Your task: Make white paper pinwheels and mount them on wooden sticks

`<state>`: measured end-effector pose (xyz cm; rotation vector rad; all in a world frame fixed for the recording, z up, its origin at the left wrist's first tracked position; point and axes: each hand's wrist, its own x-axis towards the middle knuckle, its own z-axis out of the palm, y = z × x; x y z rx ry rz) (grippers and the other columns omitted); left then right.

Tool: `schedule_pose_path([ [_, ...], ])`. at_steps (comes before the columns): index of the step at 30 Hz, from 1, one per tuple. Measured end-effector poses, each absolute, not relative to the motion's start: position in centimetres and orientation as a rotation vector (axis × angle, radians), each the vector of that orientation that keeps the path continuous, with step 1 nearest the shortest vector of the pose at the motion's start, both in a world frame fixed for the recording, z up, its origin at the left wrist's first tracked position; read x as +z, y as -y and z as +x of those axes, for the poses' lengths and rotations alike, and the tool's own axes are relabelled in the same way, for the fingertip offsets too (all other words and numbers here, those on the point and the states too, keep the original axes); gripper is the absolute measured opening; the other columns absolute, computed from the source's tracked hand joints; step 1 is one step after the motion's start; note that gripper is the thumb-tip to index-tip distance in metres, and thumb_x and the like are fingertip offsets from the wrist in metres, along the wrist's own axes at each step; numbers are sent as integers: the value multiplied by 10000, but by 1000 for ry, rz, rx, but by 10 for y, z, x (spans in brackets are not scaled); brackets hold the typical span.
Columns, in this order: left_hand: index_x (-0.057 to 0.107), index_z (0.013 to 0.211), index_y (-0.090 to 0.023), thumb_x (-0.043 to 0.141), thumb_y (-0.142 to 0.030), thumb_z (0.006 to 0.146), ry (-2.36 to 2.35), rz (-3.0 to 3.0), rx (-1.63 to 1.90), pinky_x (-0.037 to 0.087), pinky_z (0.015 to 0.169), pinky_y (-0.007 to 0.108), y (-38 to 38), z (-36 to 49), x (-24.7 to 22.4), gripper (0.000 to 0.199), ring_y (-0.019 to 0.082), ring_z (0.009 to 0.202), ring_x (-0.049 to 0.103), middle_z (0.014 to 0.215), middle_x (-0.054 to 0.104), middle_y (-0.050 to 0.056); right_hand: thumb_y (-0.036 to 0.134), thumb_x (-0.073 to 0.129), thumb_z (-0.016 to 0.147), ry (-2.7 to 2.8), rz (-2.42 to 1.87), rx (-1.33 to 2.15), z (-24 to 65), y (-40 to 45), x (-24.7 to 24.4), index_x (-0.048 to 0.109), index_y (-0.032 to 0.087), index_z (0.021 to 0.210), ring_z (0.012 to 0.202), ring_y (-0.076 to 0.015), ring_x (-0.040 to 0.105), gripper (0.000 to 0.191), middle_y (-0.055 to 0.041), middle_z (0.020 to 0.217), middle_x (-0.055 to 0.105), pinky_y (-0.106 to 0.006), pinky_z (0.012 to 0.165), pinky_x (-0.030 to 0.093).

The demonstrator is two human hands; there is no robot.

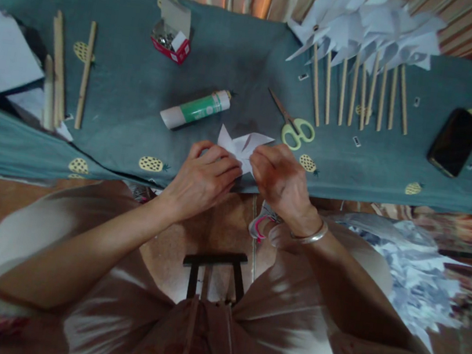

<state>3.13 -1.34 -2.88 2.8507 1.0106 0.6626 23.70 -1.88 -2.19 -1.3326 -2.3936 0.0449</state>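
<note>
Between my hands, at the near edge of the table, is a white paper pinwheel [247,142] with folded, pointed blades. My left hand [207,176] has its fingers curled over the pinwheel's left side. From the right, my right hand [280,177] pinches the paper near its middle; its fingertips are partly hidden. A glue stick [202,108] with a green label lies just beyond my left hand. Scissors with pale green handles [297,130] lie beyond my right hand, blades pointing away to the left.
Finished pinwheels on sticks [370,32] lie at the back right, near a black phone [456,140]. An open red box [171,45] holds small metal pieces. Wooden sticks [86,74] and white paper [3,50] are at left. A bag of paper scraps [415,278] sits below, right.
</note>
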Motion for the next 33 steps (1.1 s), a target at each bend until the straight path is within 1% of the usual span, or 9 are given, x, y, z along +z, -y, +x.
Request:
schedule_pose_path([
  [6,638,1078,-244,480,-228,989,-997,2821,647,356,953,422,14,31,-28,182,220,1046,601,1131,727,15,168,417,1006,2399,-1350,56,236,19,-21,657,183,889,907,-220,555,268,-80,940,675,-366,798,477],
  [15,638,1100,-239,492,-224,975,-995,2787,619,350,971,437,15,32,-27,193,236,1068,603,1224,703,33,170,424,1008,2433,-1354,-133,234,19,-19,651,194,842,880,-217,572,282,-64,896,682,-343,760,500],
  [22,633,1092,-220,544,-214,943,-994,2729,609,380,989,481,14,34,-26,173,254,1070,615,1202,714,60,148,419,1000,2434,-1363,-98,232,19,-18,660,190,841,880,-230,582,291,-74,897,688,-361,754,511],
  [27,625,1106,-249,511,-244,950,-1050,2707,542,354,1034,496,14,36,-21,193,258,1062,603,1144,718,36,153,420,997,2435,-1380,-78,232,18,-19,662,205,844,884,-235,580,291,-72,905,687,-370,767,507],
  [30,611,1146,-229,482,-249,967,-1065,2773,495,346,1057,488,14,36,-18,221,242,1063,587,1138,711,32,161,417,995,2432,-1386,-21,233,19,-18,663,217,867,896,-241,579,283,-74,916,679,-380,792,506],
  [33,605,1157,-197,494,-240,968,-1059,2829,516,356,1055,487,13,36,-18,224,234,1050,577,1130,714,37,175,429,990,2412,-1384,-24,232,21,-17,667,217,896,918,-249,579,259,-81,960,677,-392,827,511],
])
